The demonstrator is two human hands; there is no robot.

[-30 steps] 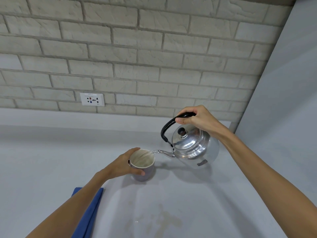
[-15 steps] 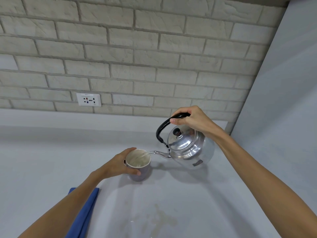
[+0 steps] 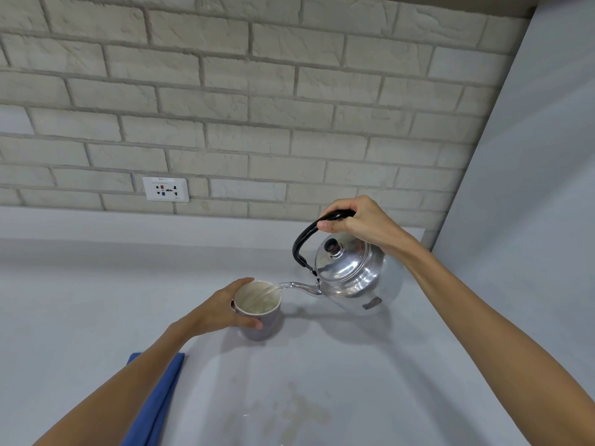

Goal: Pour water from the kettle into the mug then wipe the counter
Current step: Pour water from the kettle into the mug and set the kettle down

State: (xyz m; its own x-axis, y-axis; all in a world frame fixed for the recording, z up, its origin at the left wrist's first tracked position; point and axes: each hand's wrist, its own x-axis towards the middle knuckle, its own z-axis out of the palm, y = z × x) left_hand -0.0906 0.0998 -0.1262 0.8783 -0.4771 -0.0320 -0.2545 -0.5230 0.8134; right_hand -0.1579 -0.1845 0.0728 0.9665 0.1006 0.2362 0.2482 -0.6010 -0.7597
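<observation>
The right hand (image 3: 363, 222), fingers curled tight round the black handle, tips the steel kettle (image 3: 352, 278) at three o'clock of the mug (image 3: 262, 320); water streams in. The left hand (image 3: 222, 312) wraps the mug on the counter (image 3: 80, 300). A blue cloth (image 3: 161, 391) lies at seven o'clock.

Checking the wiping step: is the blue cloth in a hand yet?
No: the blue cloth lies on the counter, partly under the left forearm.

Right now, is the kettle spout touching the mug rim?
Apart. The head view shows the kettle spout tip hanging just above the mug rim, with a stream of water crossing the gap into the mug.
</observation>
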